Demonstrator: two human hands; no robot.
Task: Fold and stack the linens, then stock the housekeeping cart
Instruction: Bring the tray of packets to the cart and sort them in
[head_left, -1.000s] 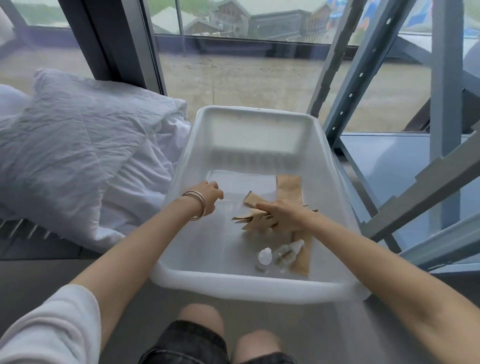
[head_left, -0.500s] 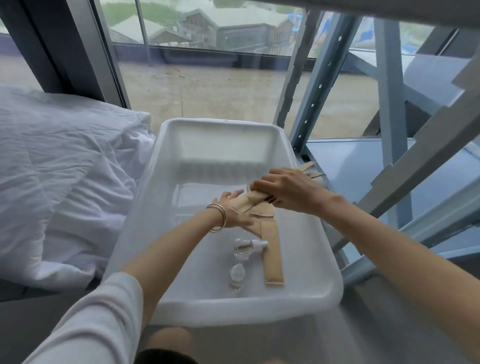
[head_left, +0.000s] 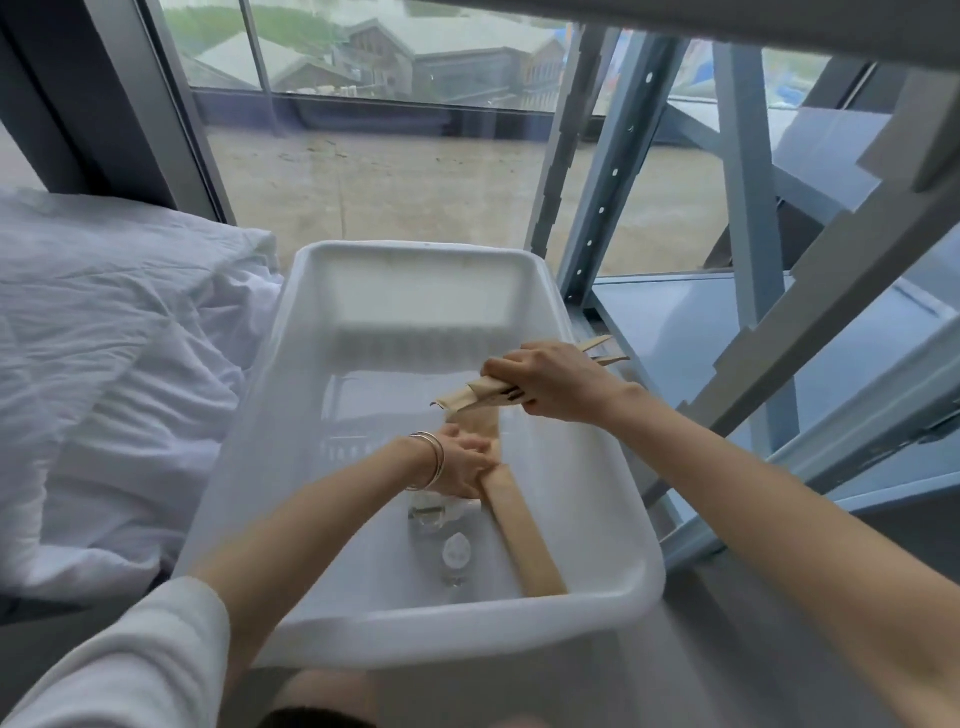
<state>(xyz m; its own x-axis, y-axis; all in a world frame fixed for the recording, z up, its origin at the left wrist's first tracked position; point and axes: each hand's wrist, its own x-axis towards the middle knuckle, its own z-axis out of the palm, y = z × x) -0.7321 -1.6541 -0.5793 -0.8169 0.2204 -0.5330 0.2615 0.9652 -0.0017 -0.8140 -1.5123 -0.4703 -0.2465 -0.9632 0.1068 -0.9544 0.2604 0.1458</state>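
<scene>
Right hand (head_left: 550, 382): my grip closed round bundle of tan paper sleeves (head_left: 480, 391), held above white plastic tub (head_left: 613, 587). Left hand (head_left: 462, 462): fingers curled onto near end of long tan sleeve (head_left: 522, 535) on tub floor.

Risk, my judgement: loose bundle fans, sleeves slip back into tub; left wrist may knock small clear bottles (head_left: 454, 553) just beside.

Long sleeve: axis from left hand toward tub's near-right corner. Bundle: ends toward shelving (head_left: 608, 202).

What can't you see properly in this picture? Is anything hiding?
- Head view: the left hand has its fingers behind its own wrist, so its hold on the paper packet is unclear.
- The small clear bottles in the white tub are blurred; no label reads.
- The right hand covers the middle of its bundle of packets; their number is hidden.
- The shelf rack is cut off at the right edge.
</scene>
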